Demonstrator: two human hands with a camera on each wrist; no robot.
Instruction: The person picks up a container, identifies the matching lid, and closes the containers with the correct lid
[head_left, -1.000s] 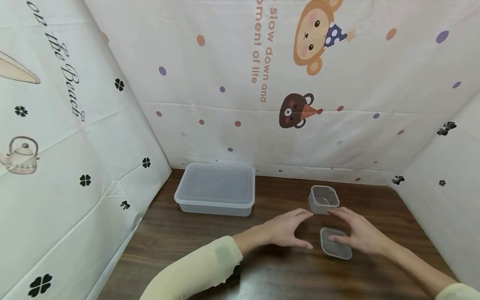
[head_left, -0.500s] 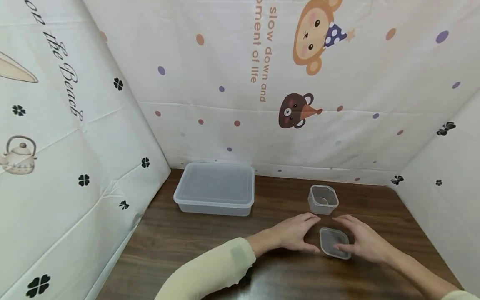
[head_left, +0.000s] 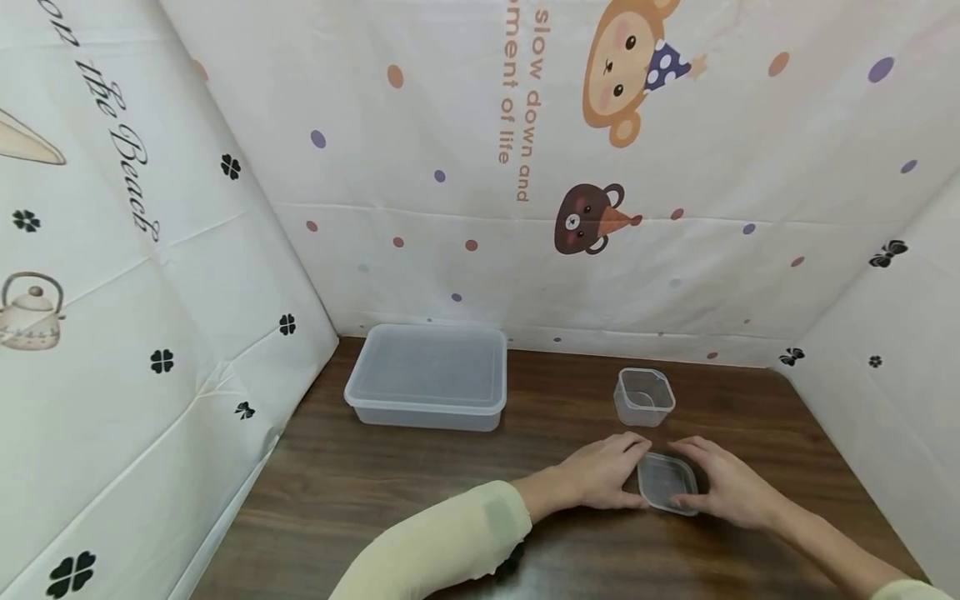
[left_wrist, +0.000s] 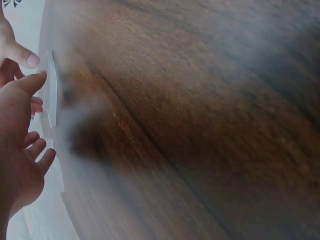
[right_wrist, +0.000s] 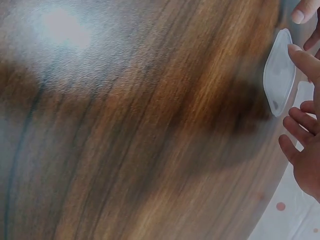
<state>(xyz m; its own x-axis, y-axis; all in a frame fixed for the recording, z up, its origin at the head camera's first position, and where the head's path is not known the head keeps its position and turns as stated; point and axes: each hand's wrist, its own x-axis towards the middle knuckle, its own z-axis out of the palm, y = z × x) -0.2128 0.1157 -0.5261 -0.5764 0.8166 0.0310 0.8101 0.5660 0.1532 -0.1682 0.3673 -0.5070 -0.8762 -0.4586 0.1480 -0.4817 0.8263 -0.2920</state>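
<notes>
The lid (head_left: 666,479) is flanked by the left grip (head_left: 602,475) and right grip (head_left: 733,487), both released; a tub (head_left: 644,400) is set beyond it.

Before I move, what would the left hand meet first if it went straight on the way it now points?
The left hand would probably meet the small clear lid first, with the right hand beyond. Height is unclear; it may already touch the lid's edge or pass over.

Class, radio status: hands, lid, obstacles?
Left hand, right hand: open, flanking lid; contact unclear. Lid lies on table. Nothing visibly blocking; small container stands beyond.
</notes>
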